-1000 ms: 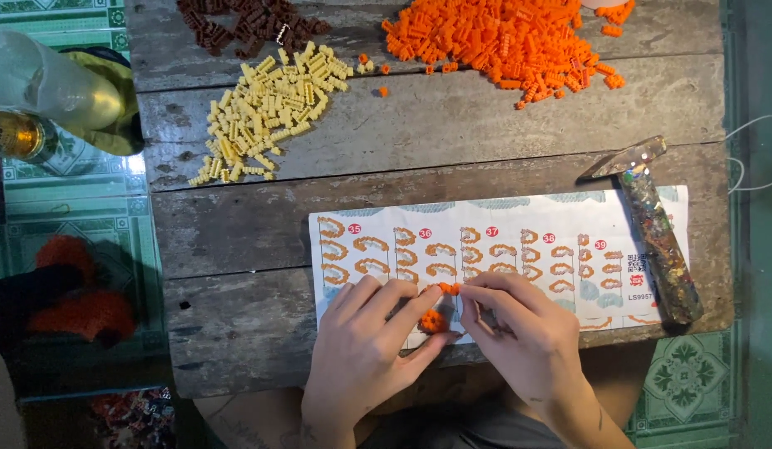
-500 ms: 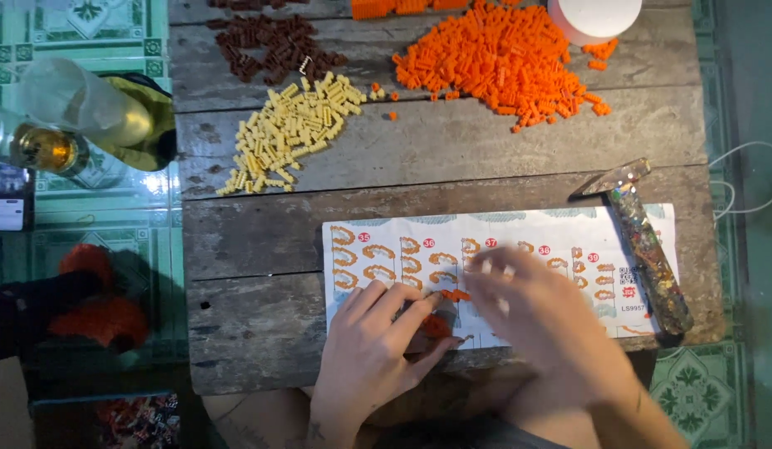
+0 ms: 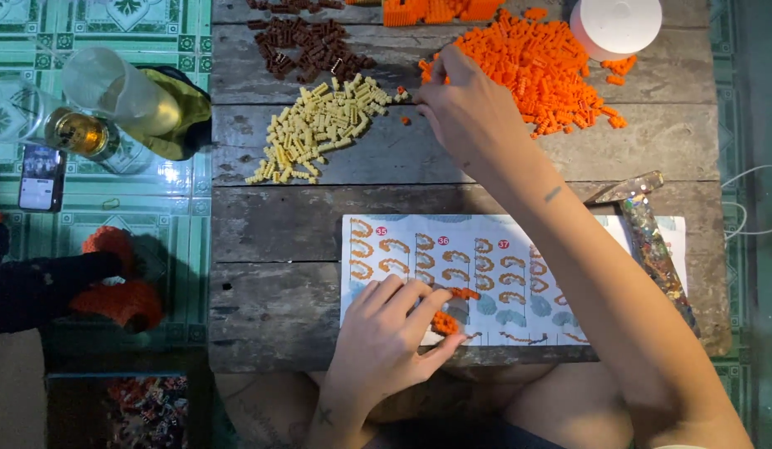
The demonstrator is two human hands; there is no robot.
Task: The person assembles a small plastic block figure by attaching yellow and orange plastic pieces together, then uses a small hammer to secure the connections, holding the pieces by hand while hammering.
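The left hand point(image 3: 384, 337) lies flat on the instruction sheet point(image 3: 494, 274) near the front edge of the wooden table point(image 3: 278, 283), its fingers and thumb pinching a small orange brick assembly point(image 3: 445, 321) against the paper. The assembly is short; its long axis runs diagonally, from low beside the thumb up toward a narrow orange piece point(image 3: 464, 293) at the fingertips, which lies roughly crosswise on the sheet. The sheet itself has its long axis left to right across the table, with printed rows of curved orange figures facing the person. The right hand point(image 3: 469, 112) is stretched forward across the table to the near-left edge of the pile of orange bricks point(image 3: 535, 75), fingers bent and tips closed together at the pile's border; whether a brick is caught between them cannot be told. Just left of that hand lies the pile of pale yellow bricks point(image 3: 319, 129), and behind it a pile of dark brown bricks point(image 3: 307, 46). A white round container point(image 3: 616, 25) stands at the far right of the orange pile, and a glittery pouch point(image 3: 652, 245) lies diagonally across the sheet's right end. Compared with half a second earlier, the right hand has left the sheet, where it worked beside the left hand, and travelled to the orange pile; the left hand has kept its place on the assembly.
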